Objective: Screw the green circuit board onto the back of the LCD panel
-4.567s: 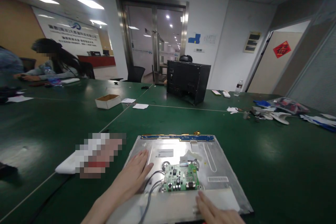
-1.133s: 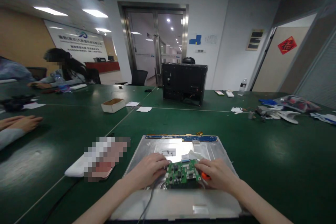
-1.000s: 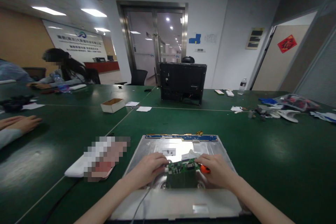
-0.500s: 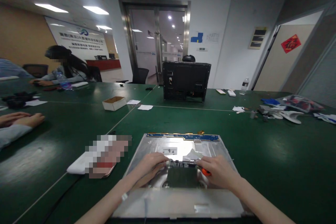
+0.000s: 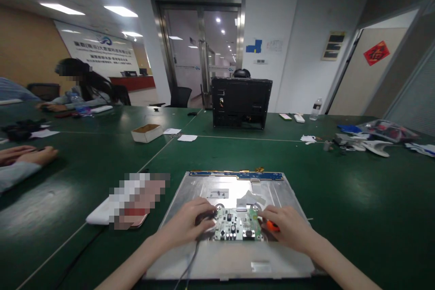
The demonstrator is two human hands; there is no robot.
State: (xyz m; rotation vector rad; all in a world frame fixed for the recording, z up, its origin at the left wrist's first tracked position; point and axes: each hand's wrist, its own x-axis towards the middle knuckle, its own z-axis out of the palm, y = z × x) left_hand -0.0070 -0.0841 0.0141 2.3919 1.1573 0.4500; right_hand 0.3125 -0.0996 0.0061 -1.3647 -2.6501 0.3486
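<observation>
A green circuit board (image 5: 234,226) lies component side up on the silver metal back of a flat display panel (image 5: 190,260). My left hand (image 5: 190,222) curls its thumb and fingers at the board's left edge; a dark cable runs down from under it. At the right edge, the fingertips of my right hand (image 5: 288,229) touch the board. Tucked in that hand is an orange-handled screwdriver (image 5: 272,225), mostly hidden, with a thin tip showing past the knuckles. Several small screws (image 5: 219,195) rest on the panel above the board, near a loose whitish flap (image 5: 250,199).
Left of the panel are a white object (image 5: 98,213) and a pinkish phone-like object (image 5: 139,219), partly blurred. Further off stand an open box (image 5: 147,133) and a black monitor housing (image 5: 241,102). Another person's hands (image 5: 37,156) rest at the left. Assorted parts (image 5: 353,142) lie at right.
The circuit board, tilted up before with its dark underside towards me, now lies down with its components showing. Both hands have shifted slightly along with it.
</observation>
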